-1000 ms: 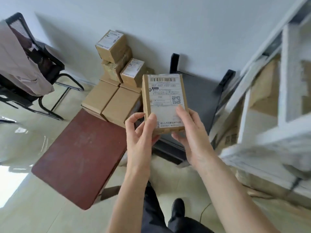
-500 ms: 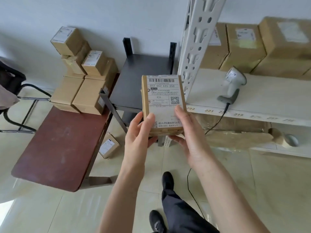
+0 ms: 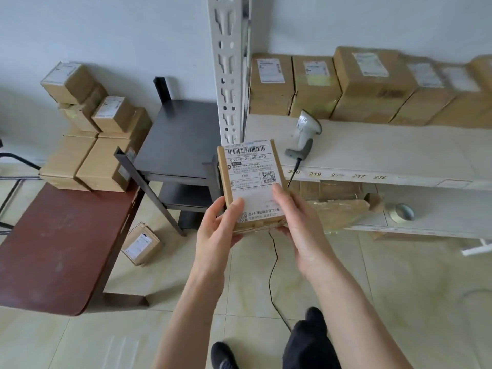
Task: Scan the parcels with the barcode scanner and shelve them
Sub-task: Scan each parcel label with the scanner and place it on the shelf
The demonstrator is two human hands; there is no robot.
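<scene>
Head view, near to far, with the flat brown cardboard parcel (image 3: 251,186) as landmark. Nearest the wearer, the left hand (image 3: 217,230) and right hand (image 3: 299,227) gripped the parcel's lower end from either side, thumbs curled onto its white shipping label. The parcel was held in the air, label side up toward the camera, probably so that the barcode at its far edge lay uncovered for reading. Beyond and right of the parcel, the white handheld barcode scanner (image 3: 303,135) lay on the white shelf board (image 3: 399,155), untouched, its black cable trailing down to the floor. This position suggested that scanning had not yet begun; one hand would have to let go to fetch it. Behind the scanner, a row of brown labelled cartons (image 3: 346,86) stood against the wall, apparently shelved. Left of the parcel stood a dark grey metal stand (image 3: 181,139), and farther left a reddish-brown worktop (image 3: 58,235) carried a stack of small cardboard boxes (image 3: 90,134), presumably awaiting scanning.
</scene>
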